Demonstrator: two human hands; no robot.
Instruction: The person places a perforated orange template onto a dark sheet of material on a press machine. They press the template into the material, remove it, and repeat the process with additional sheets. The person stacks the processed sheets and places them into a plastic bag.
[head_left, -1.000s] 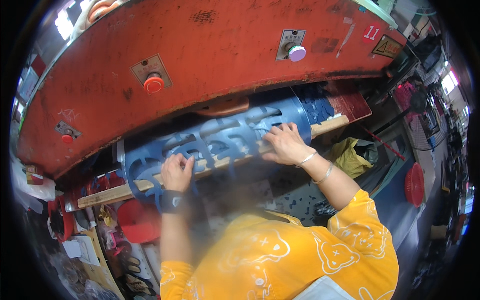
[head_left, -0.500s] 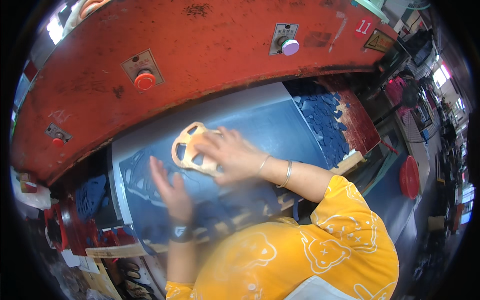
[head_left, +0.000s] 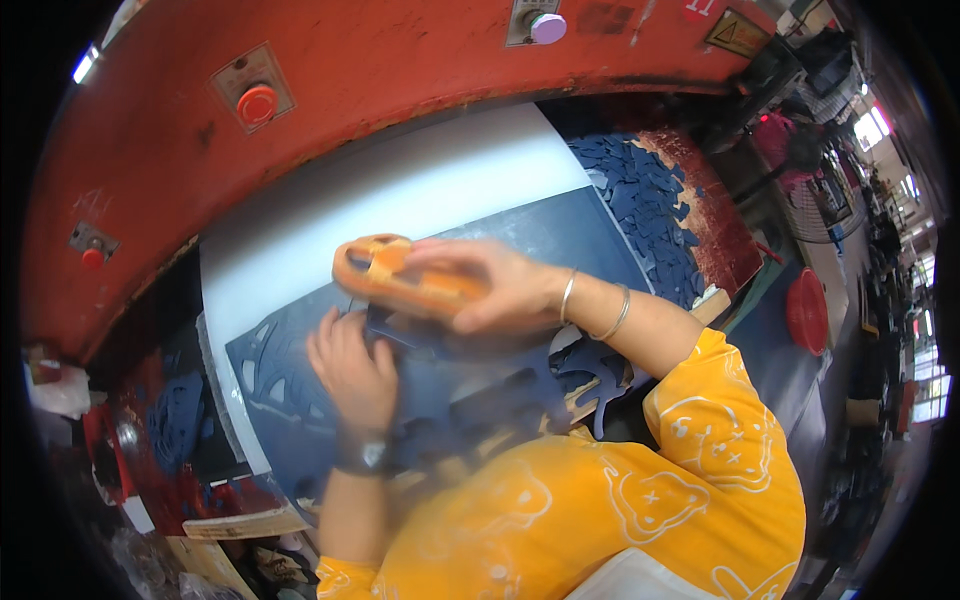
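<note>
My right hand is closed around an orange cutting die with cut-out openings. It is tilted up on edge just above a dark blue sheet, and hand and die are blurred by motion. My left hand rests on the left part of the sheet, fingers slightly bent and thumb apart, beside cut outlines. Between the hands, a dark patch under the die is too blurred to make out. The sheet lies on a white board, its near edge ragged with cut-outs.
A red press beam with a red push button spans the far side. Blue scraps are heaped at the right, and more blue pieces lie left. A red basket stands far right.
The blue sheet has shifted toward me, baring more white board. My right hand has lifted and tipped the die, which was lying flatter. My left hand has come down onto the sheet.
</note>
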